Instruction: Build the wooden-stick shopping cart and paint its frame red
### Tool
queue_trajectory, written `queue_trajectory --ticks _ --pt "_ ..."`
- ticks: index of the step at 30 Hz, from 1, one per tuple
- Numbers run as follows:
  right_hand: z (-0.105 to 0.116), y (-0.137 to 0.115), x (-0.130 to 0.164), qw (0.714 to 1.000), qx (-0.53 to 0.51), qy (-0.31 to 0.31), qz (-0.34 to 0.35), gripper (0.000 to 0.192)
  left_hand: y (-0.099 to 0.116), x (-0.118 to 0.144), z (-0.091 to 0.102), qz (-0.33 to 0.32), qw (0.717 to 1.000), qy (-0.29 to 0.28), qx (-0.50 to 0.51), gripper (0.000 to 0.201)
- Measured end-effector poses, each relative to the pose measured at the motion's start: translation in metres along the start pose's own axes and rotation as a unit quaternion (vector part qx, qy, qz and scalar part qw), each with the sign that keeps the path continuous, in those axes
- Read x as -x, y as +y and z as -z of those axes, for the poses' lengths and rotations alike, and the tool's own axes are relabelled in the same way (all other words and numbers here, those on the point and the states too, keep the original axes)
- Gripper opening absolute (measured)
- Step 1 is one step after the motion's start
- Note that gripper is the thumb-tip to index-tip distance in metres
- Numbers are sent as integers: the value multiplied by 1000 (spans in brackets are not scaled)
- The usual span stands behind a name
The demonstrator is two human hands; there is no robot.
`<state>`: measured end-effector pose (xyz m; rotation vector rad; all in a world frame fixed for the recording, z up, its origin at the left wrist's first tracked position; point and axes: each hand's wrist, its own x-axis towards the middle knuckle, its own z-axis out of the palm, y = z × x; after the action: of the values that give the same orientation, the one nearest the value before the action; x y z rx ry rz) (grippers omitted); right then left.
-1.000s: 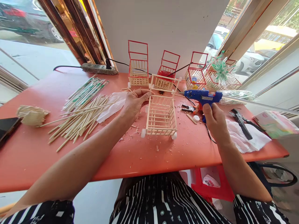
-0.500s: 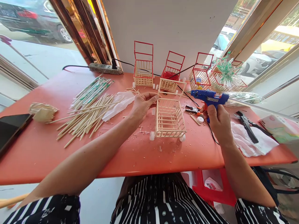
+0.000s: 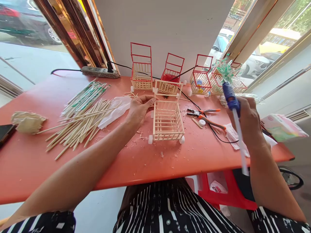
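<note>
A small cart of pale wooden sticks (image 3: 168,119) with white wheels stands on the red table (image 3: 145,161) in front of me. My left hand (image 3: 139,108) grips its upper left corner by the handle frame. My right hand (image 3: 246,121) holds a blue glue gun (image 3: 230,95) raised off the table at the right, its nozzle pointing away from me and a white glue stick (image 3: 240,142) trailing toward me. The gun's black cord runs across the table.
Several red-framed stick carts (image 3: 141,69) line the back wall. A pile of wooden sticks (image 3: 80,124) lies at left with wrapped chopsticks (image 3: 85,95), a power strip (image 3: 99,72), crumpled paper (image 3: 26,120). Pliers (image 3: 204,113) and tissue lie at right; a red stool (image 3: 225,194) stands below.
My right hand has swung the glue gun away from the cart to the right and turned it nozzle-away, uncovering the pliers. My left hand stays on the cart.
</note>
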<state>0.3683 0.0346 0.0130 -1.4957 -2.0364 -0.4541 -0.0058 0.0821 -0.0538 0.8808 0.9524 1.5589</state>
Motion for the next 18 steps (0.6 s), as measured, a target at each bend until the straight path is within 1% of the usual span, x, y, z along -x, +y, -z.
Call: queue_trajectory --ticks 2,5,7,9,12,14,18 --pt "-8 16 3 999 21 -28 6 45 0 -2 1 -1 1000 11 2 20" --pt "-25 40 7 993 47 -111 -12 41 -1 -4 4 0 1000 17 8 19" --pt "-36 55 9 986 53 -154 -30 39 -1 -5 5 2 1000 12 9 20" --pt "-44 67 10 982 54 -177 -43 38 -1 -6 6 3 1000 4 10 22" --pt "-52 79 10 976 44 -208 -43 37 -1 -7 7 4 1000 -2 11 24" --pt "-55 84 9 974 34 -221 -43 37 -2 -7 7 4 1000 -5 10 25" --pt "-60 90 6 972 -6 -232 -44 45 -3 -8 7 3 1000 -6 0 26"
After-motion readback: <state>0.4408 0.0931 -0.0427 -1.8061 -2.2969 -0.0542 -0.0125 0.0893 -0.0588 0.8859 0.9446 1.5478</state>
